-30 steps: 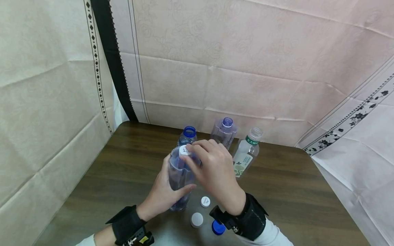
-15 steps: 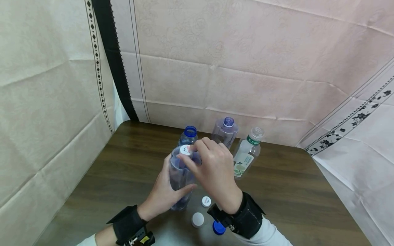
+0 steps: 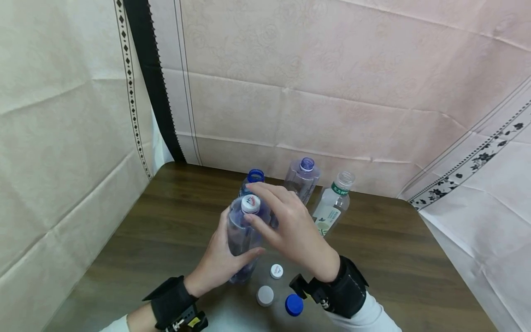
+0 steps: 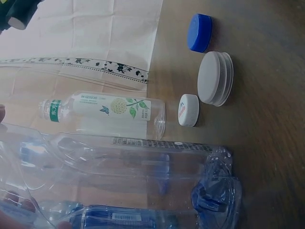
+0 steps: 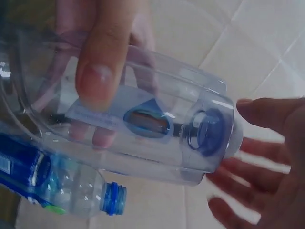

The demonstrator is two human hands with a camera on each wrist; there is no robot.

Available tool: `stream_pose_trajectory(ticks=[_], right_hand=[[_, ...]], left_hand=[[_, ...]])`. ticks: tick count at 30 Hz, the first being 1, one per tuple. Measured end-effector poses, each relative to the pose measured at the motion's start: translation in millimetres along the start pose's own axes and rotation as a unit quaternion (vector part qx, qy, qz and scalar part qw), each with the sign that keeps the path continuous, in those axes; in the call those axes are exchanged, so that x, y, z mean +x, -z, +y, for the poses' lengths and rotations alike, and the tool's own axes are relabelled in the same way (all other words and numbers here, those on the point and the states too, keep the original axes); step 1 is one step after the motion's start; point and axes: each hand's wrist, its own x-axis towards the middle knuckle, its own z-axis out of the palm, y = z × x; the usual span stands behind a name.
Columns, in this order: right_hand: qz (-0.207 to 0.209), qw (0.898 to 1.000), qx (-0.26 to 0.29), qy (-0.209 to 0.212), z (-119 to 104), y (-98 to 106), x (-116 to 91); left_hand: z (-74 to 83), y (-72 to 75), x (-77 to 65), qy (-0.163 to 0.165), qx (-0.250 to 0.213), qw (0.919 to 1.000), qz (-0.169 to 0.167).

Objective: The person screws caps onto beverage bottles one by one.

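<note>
My left hand (image 3: 219, 262) grips a large clear, purplish plastic bottle (image 3: 244, 240) around its body, with the thumb across the near side. A white bottle cap (image 3: 250, 203) with a small red mark sits on the bottle's mouth. Close beside that cap is my right hand (image 3: 290, 226), its thumb and fingers spread and holding nothing. In the right wrist view, the right thumb (image 5: 267, 112) and fingers stand apart on either side of the cap, and the left thumb (image 5: 97, 78) presses the bottle's side.
Behind the held bottle stand a blue-necked bottle (image 3: 255, 176), a clear purplish bottle (image 3: 302, 180) and a green-labelled bottle (image 3: 332, 207), all uncapped. On the wooden table (image 3: 166, 230), near the hands, lie a small white cap (image 3: 276, 271), a wider white cap (image 3: 265, 296) and a blue cap (image 3: 294, 305).
My right fingers have come off the white cap and spread apart, and the right wrist has shifted slightly right. The left hand and bottle have stayed in place.
</note>
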Motion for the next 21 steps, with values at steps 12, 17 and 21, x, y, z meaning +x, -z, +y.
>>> stream_pose_trajectory(ticks=[12,17,21], right_hand=[[-0.033,0.997,0.068,0.014,9.1,0.1,5.2],[-0.017,0.998,0.056,0.007,8.0,-2.3,5.5],[-0.002,0.999,0.051,-0.001,7.4,-5.5,4.8]], left_hand=[[0.4,0.0,0.9,0.022,0.002,0.9998,0.003],[0.4,0.1,0.8,0.022,0.001,0.9998,0.003],[0.8,0.2,0.6,0.027,0.001,0.9996,0.002]])
